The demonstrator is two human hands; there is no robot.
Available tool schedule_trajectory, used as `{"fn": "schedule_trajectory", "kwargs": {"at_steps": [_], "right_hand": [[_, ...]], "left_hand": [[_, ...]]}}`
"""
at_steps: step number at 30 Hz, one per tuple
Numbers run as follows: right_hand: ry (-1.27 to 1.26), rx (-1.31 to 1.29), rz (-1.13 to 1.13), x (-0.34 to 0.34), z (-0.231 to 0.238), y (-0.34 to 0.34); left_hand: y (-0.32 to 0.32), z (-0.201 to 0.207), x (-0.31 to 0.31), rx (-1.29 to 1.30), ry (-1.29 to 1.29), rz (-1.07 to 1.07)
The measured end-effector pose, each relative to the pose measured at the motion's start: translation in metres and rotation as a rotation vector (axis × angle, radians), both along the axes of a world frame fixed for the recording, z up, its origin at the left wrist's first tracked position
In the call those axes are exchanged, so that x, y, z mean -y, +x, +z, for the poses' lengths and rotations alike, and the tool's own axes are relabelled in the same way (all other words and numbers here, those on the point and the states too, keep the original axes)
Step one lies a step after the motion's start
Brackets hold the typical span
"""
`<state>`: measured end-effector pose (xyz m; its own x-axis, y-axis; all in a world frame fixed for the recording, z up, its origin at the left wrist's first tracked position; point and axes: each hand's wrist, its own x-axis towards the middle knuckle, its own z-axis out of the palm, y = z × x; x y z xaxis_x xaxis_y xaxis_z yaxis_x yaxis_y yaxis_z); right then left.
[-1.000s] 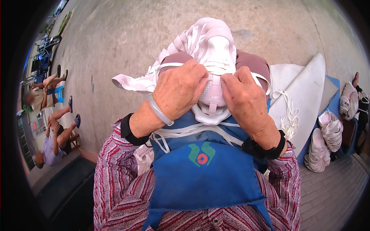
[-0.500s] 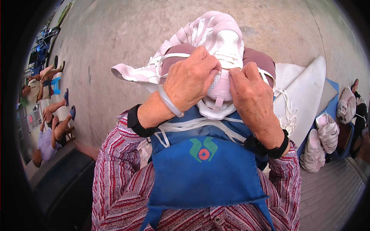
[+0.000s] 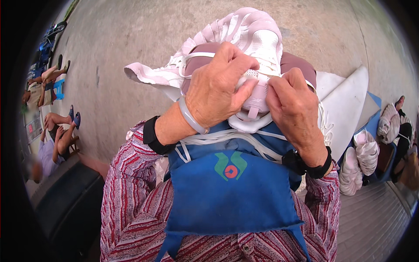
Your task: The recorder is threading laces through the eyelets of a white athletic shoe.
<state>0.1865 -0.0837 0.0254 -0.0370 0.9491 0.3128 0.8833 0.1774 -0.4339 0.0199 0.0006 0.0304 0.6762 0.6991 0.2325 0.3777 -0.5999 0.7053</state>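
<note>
A pink and white sneaker upper (image 3: 264, 48) lies across my knees, its toe pointing away and its pink tongue (image 3: 256, 101) toward me. My left hand (image 3: 222, 85) is closed on the left lacing edge, thumb and forefinger close together over the white mesh. My right hand (image 3: 294, 105) pinches the opposite edge beside the tongue. A white shoelace (image 3: 198, 55) loops out past my left hand; whether either hand also grips lace is hidden by the fingers. More similar uppers (image 3: 161, 73) fan out to the left, beneath and beside this one.
Spare white laces (image 3: 227, 137) lie across my blue apron (image 3: 231, 196). At right are a white sheet (image 3: 342, 105) and bundled white-pink uppers (image 3: 366, 150) near a blue bin-like edge (image 3: 386, 172). Two seated people (image 3: 54, 139) are at far left. Concrete floor (image 3: 126, 39) stretches ahead.
My left fingers have shifted slightly up and the thumb now points across the upper. My right hand stays at its edge. The view has shifted a little.
</note>
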Motion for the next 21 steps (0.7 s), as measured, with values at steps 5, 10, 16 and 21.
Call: {"fn": "schedule_trajectory", "kwargs": {"at_steps": [5,10,16,21], "right_hand": [[-0.044,-0.354,-0.053,0.005,0.027,0.008],[-0.177,-0.378,-0.013,0.011,0.061,0.016],[-0.225,-0.473,-0.021,0.014,0.086,0.029],[-0.19,-0.342,0.073,0.002,0.051,0.024]], "left_hand": [[0.006,0.003,0.015,-0.022,0.221,-0.125],[0.006,0.004,0.02,0.122,0.145,-0.277],[0.028,0.046,0.074,0.498,-0.279,-0.64],[0.026,0.035,0.073,0.33,-0.23,-0.69]]}}
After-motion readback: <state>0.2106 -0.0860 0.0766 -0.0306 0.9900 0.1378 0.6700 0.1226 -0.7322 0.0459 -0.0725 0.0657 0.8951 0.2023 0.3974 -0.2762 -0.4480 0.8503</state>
